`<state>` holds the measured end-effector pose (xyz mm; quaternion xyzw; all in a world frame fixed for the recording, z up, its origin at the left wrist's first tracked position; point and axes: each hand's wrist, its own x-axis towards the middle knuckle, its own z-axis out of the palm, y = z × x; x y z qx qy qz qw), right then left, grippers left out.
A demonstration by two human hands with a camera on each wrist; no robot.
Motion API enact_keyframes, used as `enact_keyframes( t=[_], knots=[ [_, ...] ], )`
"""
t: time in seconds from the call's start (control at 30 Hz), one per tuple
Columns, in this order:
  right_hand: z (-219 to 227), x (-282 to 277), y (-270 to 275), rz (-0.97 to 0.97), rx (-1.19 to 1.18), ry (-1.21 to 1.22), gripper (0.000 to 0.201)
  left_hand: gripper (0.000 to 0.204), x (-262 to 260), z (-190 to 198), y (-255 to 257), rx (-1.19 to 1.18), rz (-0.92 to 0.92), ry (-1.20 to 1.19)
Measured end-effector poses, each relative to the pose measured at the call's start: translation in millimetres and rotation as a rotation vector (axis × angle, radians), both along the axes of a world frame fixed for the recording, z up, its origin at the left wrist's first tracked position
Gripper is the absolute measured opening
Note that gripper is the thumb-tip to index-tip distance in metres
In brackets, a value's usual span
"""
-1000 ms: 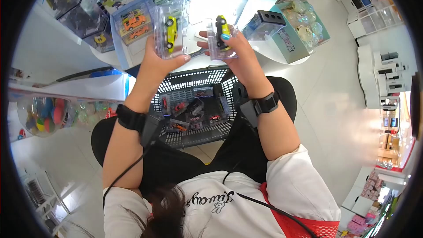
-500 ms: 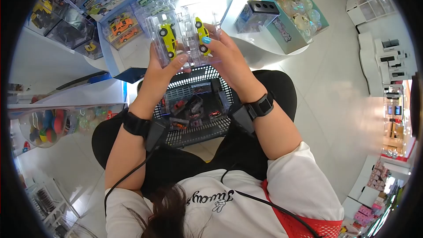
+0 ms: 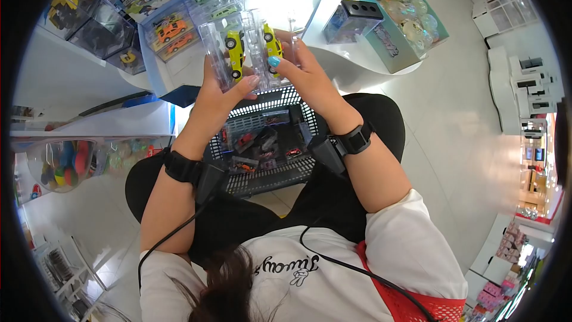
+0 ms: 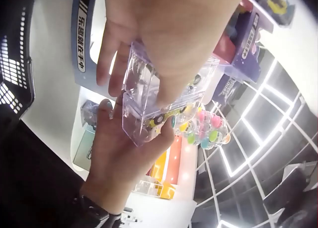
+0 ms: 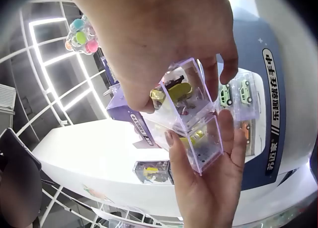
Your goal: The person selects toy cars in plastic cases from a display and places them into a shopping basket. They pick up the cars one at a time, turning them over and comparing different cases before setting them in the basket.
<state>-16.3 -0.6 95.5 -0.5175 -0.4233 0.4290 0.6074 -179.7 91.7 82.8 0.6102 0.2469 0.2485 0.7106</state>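
My left hand (image 3: 217,96) grips a clear plastic case with a yellow-green toy car (image 3: 235,53) inside. Another such case, also with a yellow-green toy car (image 3: 271,40), is in my right hand (image 3: 311,80), its thumb lying across the front. Both cases stand upright side by side, close together above the near edge of the display table. In the right wrist view the right hand's case (image 5: 185,101) sits against the left hand's case (image 5: 206,146). Below the hands is a black basket (image 3: 262,188) holding several boxed toy cars.
A blue display box (image 3: 179,94) with orange and green cased cars stands at left on the white table (image 3: 357,62). To the right are a clear case with a black base (image 3: 360,9) and a box of clear balls (image 3: 411,15). Dark display cases (image 3: 98,33) stand far left.
My right hand has moved left, bringing its case beside the left one. That case has turned, so the car's yellow side shows more. Both grips stay; little differs over the last half second.
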Motion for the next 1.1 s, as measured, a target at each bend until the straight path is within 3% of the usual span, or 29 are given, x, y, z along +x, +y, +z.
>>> enact_keyframes(
  t=[0.13,0.23,0.3,0.33,0.37,0.43,0.53,0.63,0.73,0.9,1.1],
  knots=[
    [-12.5,3.9,3.8,-0.013,0.041,-0.061,0.054,0.061,-1.2,5.5,3.2,0.196,0.005,0.023],
    [-7.0,-5.2,-2.1,-0.001,-0.126,0.366,0.052,0.051,-5.3,6.8,22.2,0.496,0.051,0.073],
    [-3.9,-14.5,-2.4,0.058,-0.071,0.605,0.047,0.048,-9.2,5.8,44.9,0.737,0.078,0.142],
    [-5.3,-15.1,-2.8,0.087,-0.064,0.689,0.046,0.047,-12.3,20.6,54.8,0.584,-0.027,0.01],
    [-6.2,-15.5,-3.2,0.116,-0.059,0.774,0.045,0.046,-15.5,23.2,69.6,0.577,0.003,0.052],
    [-8.4,-14.6,-2.2,0.066,-0.05,0.767,0.04,0.045,-26.5,24.3,109.1,0.562,0.063,0.134],
    [-11.3,-9.6,-2.5,0.001,-0.019,0.693,0.035,0.043,-46.6,4.0,158.4,1.09,0.31,0.555],
    [-19.8,-4.5,-2.4,-0.018,-0.015,0.74,0.034,0.054,-59.4,-39.3,193.6,1.255,0.373,0.84],
    [-22.3,-0.6,-3.4,-0.051,-0.06,0.735,0.034,0.058,-56.3,-56.0,188.7,1.337,0.28,1.054],
    [-23.3,2.6,-4.2,-0.001,-0.046,0.734,0.035,0.054,-45.5,-32.2,152.9,1.322,0.34,1.131],
    [-19.7,0.2,-8.4,0.003,-0.044,0.692,0.037,0.048,-41.7,-29.3,155.8,1.337,0.411,1.072]
  ],
)
